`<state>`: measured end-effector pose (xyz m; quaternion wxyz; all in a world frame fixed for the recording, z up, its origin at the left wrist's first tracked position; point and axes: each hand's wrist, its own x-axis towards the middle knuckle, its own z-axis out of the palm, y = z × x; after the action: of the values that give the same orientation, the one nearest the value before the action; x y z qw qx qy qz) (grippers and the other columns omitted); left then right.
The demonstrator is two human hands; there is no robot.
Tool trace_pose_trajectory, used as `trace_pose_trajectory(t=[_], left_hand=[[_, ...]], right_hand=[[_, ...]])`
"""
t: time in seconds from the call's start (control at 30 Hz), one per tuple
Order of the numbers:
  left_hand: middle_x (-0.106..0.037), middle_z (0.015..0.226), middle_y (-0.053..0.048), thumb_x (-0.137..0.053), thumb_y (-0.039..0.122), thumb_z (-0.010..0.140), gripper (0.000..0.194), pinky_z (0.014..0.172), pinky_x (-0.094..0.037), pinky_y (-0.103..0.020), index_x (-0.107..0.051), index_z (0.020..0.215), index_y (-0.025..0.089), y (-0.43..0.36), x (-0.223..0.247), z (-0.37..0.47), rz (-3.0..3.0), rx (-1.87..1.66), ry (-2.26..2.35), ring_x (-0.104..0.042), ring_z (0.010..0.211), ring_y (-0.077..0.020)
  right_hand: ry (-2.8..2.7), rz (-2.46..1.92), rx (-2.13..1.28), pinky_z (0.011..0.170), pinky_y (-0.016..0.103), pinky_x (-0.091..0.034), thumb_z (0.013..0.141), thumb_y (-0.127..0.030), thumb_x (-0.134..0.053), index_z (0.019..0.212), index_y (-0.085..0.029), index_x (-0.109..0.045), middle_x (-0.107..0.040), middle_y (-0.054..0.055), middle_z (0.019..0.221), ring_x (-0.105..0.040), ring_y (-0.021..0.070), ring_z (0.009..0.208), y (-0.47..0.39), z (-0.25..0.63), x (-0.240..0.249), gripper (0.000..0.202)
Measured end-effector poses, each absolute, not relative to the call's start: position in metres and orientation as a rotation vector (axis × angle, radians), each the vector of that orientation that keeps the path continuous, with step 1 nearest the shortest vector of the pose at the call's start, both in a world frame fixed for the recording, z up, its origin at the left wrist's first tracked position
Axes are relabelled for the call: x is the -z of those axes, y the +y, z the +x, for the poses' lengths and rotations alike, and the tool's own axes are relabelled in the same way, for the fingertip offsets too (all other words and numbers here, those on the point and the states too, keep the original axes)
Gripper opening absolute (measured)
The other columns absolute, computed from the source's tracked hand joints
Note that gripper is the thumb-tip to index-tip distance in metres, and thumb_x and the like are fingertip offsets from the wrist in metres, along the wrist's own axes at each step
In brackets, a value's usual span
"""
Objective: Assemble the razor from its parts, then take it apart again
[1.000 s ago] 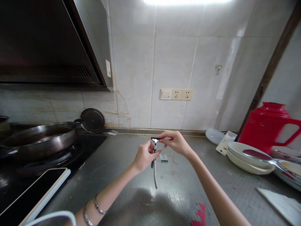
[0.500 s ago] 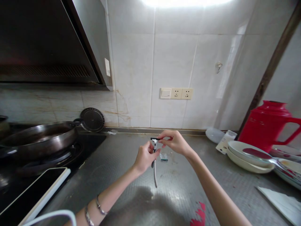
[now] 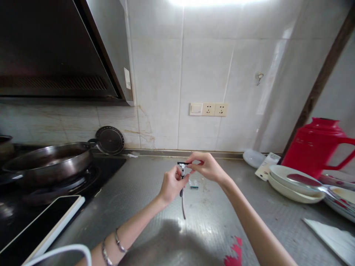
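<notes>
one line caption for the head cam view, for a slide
Both hands, left hand and right hand, hold a razor above a steel counter.

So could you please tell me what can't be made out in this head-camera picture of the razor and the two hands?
- Razor: the head is too small to show any blade detail; the left hand covers the upper handle.
- Right hand: its fingertips hide the head's right end.
- Small packet on the counter: too small to identify.
- Red jug: its handle is cut off by the right edge.
- Tablet: cut off by the bottom edge.
</notes>
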<state>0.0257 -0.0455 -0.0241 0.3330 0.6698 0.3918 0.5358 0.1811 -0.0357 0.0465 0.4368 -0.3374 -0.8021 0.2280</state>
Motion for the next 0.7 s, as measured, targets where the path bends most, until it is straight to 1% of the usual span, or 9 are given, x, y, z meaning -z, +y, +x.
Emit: trace_pose_trajectory(t=[0.13,0.37,0.57,0.7], left_hand=[[-0.05,0.045,0.007,-0.06,0.038,0.074,0.031,0.039,-0.033,-0.017,-0.037,0.066,0.02,-0.046,0.023,0.025,1.779,-1.397,1.03,-0.049,0.037,-0.0081],[-0.052,0.047,0.007,-0.06,0.039,0.074,0.03,0.039,-0.033,-0.017,-0.038,0.067,0.02,-0.049,0.017,0.023,1.829,-1.398,1.053,-0.051,0.038,-0.0085],[-0.053,0.047,0.006,-0.058,0.04,0.075,0.031,0.04,-0.031,-0.017,-0.037,0.067,0.02,-0.053,0.011,0.02,1.899,-1.399,1.081,-0.049,0.037,-0.008],[-0.052,0.046,0.007,-0.059,0.041,0.075,0.031,0.04,-0.032,-0.017,-0.037,0.068,0.02,-0.054,0.01,0.019,1.904,-1.398,1.089,-0.049,0.038,-0.008]], right_hand=[[-1.998,-0.832,-0.567,0.059,0.023,-0.05,0.072,-0.025,-0.063,0.077,-0.016,-0.069,-0.067,0.004,0.079,-0.062,0.0149,0.071,-0.037,0.181,-0.048,0.012],[-1.948,-0.765,-0.689,0.054,0.023,-0.054,0.072,-0.03,-0.063,0.08,-0.016,-0.07,-0.064,0.004,0.079,-0.06,0.015,0.071,-0.038,0.181,-0.051,0.018],[-1.923,-0.743,-0.744,0.055,0.025,-0.056,0.071,-0.029,-0.064,0.083,-0.015,-0.07,-0.065,0.004,0.08,-0.061,0.0161,0.074,-0.04,0.182,-0.054,0.019],[-1.914,-0.752,-0.761,0.056,0.025,-0.056,0.071,-0.029,-0.064,0.084,-0.015,-0.07,-0.067,0.004,0.082,-0.062,0.0158,0.074,-0.041,0.184,-0.055,0.019]])
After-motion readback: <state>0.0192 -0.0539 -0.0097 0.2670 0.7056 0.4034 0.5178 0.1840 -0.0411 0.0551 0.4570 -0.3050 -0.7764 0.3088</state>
